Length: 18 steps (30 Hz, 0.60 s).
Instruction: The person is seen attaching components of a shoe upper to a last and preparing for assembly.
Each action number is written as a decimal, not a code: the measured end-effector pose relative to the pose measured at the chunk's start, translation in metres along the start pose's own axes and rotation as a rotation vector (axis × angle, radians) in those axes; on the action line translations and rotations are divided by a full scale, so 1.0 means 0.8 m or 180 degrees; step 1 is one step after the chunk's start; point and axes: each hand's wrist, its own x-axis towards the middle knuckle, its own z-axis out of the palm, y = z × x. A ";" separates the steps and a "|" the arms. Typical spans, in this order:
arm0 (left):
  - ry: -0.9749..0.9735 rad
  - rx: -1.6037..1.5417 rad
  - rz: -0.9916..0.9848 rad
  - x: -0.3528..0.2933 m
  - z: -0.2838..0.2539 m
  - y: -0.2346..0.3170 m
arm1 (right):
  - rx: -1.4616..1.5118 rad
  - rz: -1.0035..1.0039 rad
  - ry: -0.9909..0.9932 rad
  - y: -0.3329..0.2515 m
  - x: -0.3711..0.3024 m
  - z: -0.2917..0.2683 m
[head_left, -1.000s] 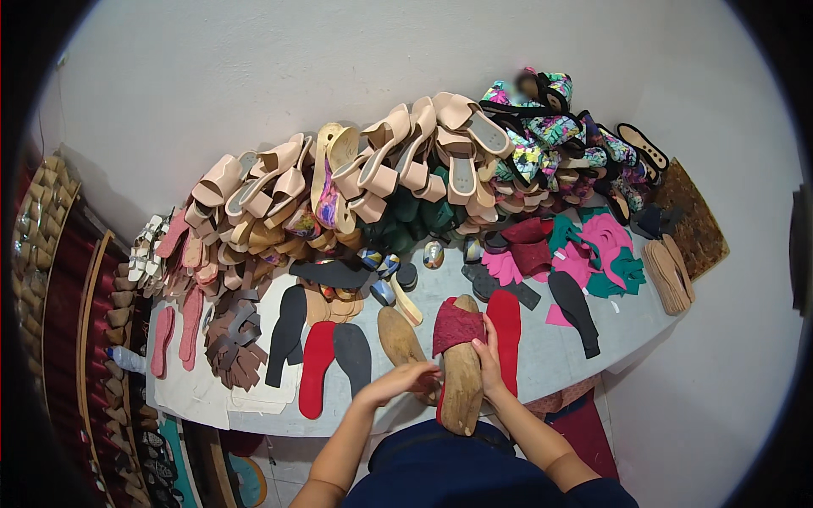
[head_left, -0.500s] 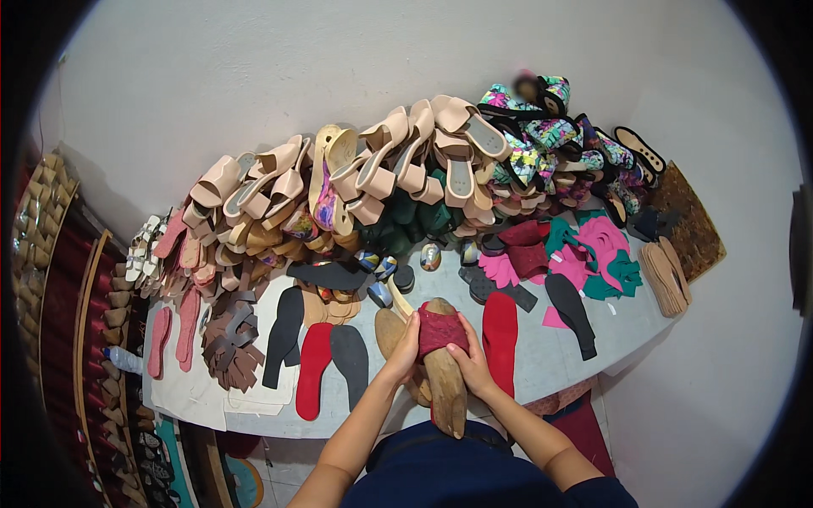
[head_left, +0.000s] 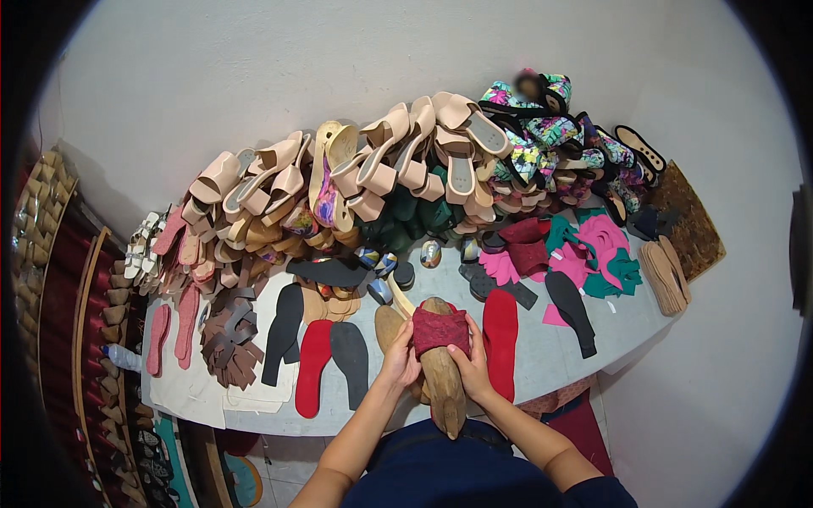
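A worn wooden shoe last (head_left: 445, 389) stands in front of my body, its narrow end toward me. Across its far part lies a dark red, textured shoe upper (head_left: 440, 330). My left hand (head_left: 401, 359) pinches the upper's left edge, while my right hand (head_left: 475, 362) grips its right edge, thumb on top. The undersides of both grips are hidden. Another wooden last (head_left: 387, 325) lies partly behind my left hand. A red insole (head_left: 500, 339) is just right of my right hand. Left of my hands are a second red insole (head_left: 314, 364) and a grey one (head_left: 350, 362).
Finished beige heeled sandals (head_left: 385, 165) and floral ones (head_left: 542, 135) pile up along the wall. Pink and green scraps (head_left: 605, 250), brown strap pieces (head_left: 230, 343) and a stack of tan insoles (head_left: 663, 275) lie on the grey table (head_left: 542, 372). Shelves of lasts (head_left: 114, 339) stand at left.
The upper is now spread wider and flatter over the last. My left hand has shifted slightly down, its fingers now at the upper's edge; my right hand stays nearly in place.
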 end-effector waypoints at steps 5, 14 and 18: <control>0.0002 -0.0041 0.0128 -0.004 0.007 0.003 | 0.0033 -0.0163 -0.0114 0.004 -0.002 -0.003; 0.0104 0.0151 0.0245 -0.006 0.012 0.001 | -0.1017 0.0224 0.0568 0.000 -0.016 0.000; 0.0072 0.0184 0.0290 -0.009 0.014 0.005 | -0.1573 0.0304 0.0263 -0.025 -0.015 -0.010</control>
